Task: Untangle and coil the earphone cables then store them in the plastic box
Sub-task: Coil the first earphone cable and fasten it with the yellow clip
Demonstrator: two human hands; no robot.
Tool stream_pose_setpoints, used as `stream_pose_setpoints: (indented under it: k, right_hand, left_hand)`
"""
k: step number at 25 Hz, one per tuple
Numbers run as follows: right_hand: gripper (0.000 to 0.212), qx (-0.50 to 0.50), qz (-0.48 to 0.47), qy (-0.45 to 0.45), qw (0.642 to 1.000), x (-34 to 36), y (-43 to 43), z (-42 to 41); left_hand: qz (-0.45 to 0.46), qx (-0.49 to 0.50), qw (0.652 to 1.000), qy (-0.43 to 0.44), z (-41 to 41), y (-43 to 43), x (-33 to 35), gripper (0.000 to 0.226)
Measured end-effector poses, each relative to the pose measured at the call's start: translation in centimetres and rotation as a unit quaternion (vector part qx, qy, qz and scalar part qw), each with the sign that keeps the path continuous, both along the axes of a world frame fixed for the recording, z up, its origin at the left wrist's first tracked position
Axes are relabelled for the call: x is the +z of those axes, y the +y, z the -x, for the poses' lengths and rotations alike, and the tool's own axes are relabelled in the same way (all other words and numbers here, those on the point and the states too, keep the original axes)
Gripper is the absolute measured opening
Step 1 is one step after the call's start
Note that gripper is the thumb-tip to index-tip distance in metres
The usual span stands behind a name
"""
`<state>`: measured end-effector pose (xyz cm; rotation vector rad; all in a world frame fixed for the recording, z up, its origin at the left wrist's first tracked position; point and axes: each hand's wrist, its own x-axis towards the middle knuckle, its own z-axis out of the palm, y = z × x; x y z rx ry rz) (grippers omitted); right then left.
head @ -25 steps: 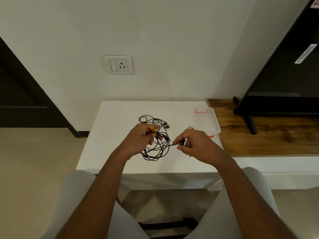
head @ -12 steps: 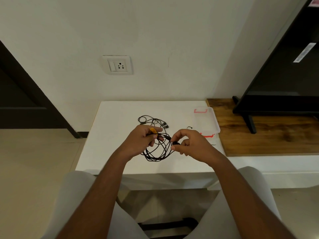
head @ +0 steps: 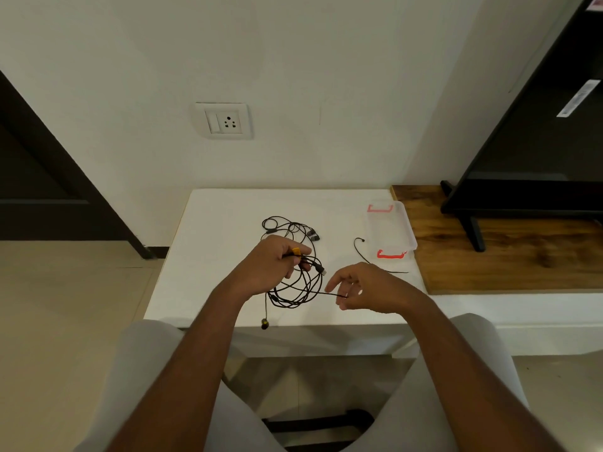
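A tangle of black earphone cables (head: 295,290) hangs over the white table (head: 215,256). My left hand (head: 277,261) is closed on the bundle near a yellow piece. One earbud (head: 264,323) dangles from the loops at the table's front edge. My right hand (head: 362,287) pinches a single black strand that runs left into the loops. More cable lies behind my left hand, ending in a dark plug (head: 314,234). Another thin cable (head: 360,252) lies beside the clear plastic box (head: 409,236) with red clips at the table's right edge.
A wooden bench top (head: 522,265) adjoins the table on the right, with a black TV stand (head: 473,236) on it. A wall socket (head: 225,121) is on the wall above. A dark door frame (head: 49,177) is at the left. My knees are below the table.
My right hand has moved right and down, drawing one strand out of the bundle. An earbud now dangles below the loops. My left hand has stayed in place on the bundle.
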<state>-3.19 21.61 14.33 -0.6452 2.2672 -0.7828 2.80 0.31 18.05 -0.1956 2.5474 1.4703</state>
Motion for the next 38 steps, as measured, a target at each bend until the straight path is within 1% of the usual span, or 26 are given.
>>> stream_pose_setpoints:
  k: [4,6,8,10,12,13,14,15,16,17,18,20,21,22,24,26,27,30,34,38]
  right_hand:
    - [0.056,0.0,0.045,-0.042,0.998,-0.7,-1.6,-1.7]
    - [0.058,0.004,0.063,-0.059,0.996,-1.1,-2.6,-2.7]
    - [0.052,-0.022,0.117,-0.079,0.99,-2.3,-3.6,-3.5]
    - [0.038,-0.057,0.167,-0.098,0.979,-3.5,-4.4,-3.7]
    - [0.025,-0.096,0.212,-0.098,0.968,-3.9,-4.9,-3.7]
    - [0.024,-0.111,0.24,-0.101,0.959,-4.0,-5.0,-3.7]
    - [0.033,-0.117,0.256,-0.099,0.954,-4.0,-5.1,-3.8]
    - [0.047,-0.113,0.255,-0.089,0.956,-3.9,-5.3,-4.0]
    - [0.061,-0.107,0.239,-0.073,0.962,-3.9,-5.7,-4.4]
    - [0.067,-0.104,0.224,-0.069,0.967,-3.8,-6.3,-4.8]
    - [0.06,-0.104,0.228,-0.08,0.965,-3.9,-6.9,-5.0]
    - [0.024,-0.1,0.266,-0.108,0.953,-4.2,-7.4,-5.1]
    - [0.012,-0.091,0.271,-0.119,0.951,-4.0,-7.2,-5.1]
    - [0.012,-0.08,0.261,-0.132,0.953,-3.5,-6.7,-5.0]
    - [0.013,-0.037,0.204,-0.145,0.967,-2.4,-5.1,-4.6]
    - [0.014,0.007,0.169,-0.131,0.977,-1.8,-3.5,-4.3]
    - [0.017,0.013,0.166,-0.122,0.978,-1.4,-2.9,-4.1]
    - [0.02,-0.013,0.175,-0.081,0.981,-0.6,-2.2,-3.6]
    - [0.011,-0.084,0.193,-0.029,0.977,0.8,-1.9,-3.2]
    - [0.023,-0.103,0.227,0.003,0.968,1.8,-1.9,-2.8]
  left_hand:
    - [0.047,-0.038,0.998,0.02,-0.2,1.2,1.7,0.033]
    - [0.064,-0.061,0.996,0.027,-0.4,1.7,2.5,0.033]
    - [0.074,-0.068,0.994,0.041,-0.5,2.0,3.0,0.034]
    - [0.075,-0.064,0.994,0.053,-0.7,1.9,3.4,0.035]
    - [0.067,-0.062,0.994,0.057,-0.8,1.5,3.6,0.035]
    - [0.067,-0.058,0.994,0.059,-0.9,1.2,3.6,0.035]
    - [0.069,-0.056,0.994,0.06,-0.8,1.0,3.5,0.035]
    - [0.067,-0.058,0.994,0.06,-0.8,0.9,3.5,0.034]
    - [0.059,-0.06,0.995,0.059,-0.7,0.9,3.5,0.034]
    - [0.049,-0.062,0.995,0.057,-0.8,0.9,3.6,0.034]
    - [0.042,-0.065,0.996,0.054,-0.8,0.9,3.6,0.034]
    - [0.046,-0.067,0.995,0.051,-0.9,0.8,3.6,0.035]
    - [0.052,-0.065,0.995,0.054,-0.9,0.6,3.5,0.036]
    - [0.056,-0.058,0.995,0.058,-0.8,0.3,3.4,0.036]
    - [0.062,-0.034,0.996,0.059,-0.7,-0.4,3.0,0.035]
    - [0.063,-0.015,0.996,0.055,-0.7,-1.1,2.7,0.034]
    - [0.064,-0.012,0.997,0.053,-0.7,-1.4,2.5,0.034]
    - [0.056,-0.018,0.998,0.036,-0.7,-2.1,1.8,0.035]
    - [0.055,-0.025,0.998,0.015,-0.5,-2.6,0.8,0.036]
    - [0.06,-0.05,0.997,-0.005,-0.3,-2.4,0.2,0.037]
